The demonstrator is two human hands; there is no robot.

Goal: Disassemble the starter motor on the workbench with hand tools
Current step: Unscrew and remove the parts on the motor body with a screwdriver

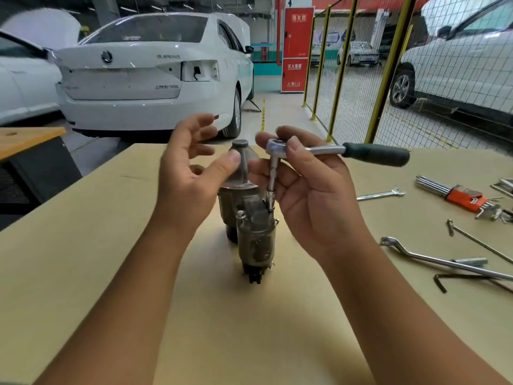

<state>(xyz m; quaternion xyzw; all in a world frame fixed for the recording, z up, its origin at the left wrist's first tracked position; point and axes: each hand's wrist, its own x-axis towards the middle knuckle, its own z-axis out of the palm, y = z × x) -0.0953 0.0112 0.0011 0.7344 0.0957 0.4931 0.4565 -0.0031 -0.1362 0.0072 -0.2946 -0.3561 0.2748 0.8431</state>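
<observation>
Behind us stand white cars [150, 70] and a yellow mesh fence [369, 79]; in front lies a tan workbench [111, 259]. Near its middle the starter motor [251, 218] stands on end, just ahead of our wrists. Our left hand [188, 173] hovers beside its top, fingers spread and relaxed, the thumb touching the upright metal stem. Our right hand [308, 190] pinches the head of a ratchet [280, 147] between thumb and fingertips; its extension drops down to a bolt on the motor body, and its dark green handle sticks out to the right, free of the hand. Bare bench surrounds the motor on the near and left sides. Well apart on the right lie a small spanner [380, 194], a set of hex keys in an orange holder [458, 194], a long bolt [477, 241], a bent wrench [433, 258] and a black hex key [469, 280]. Several run off the right edge, and our palms hide much of the motor's upper housing.
</observation>
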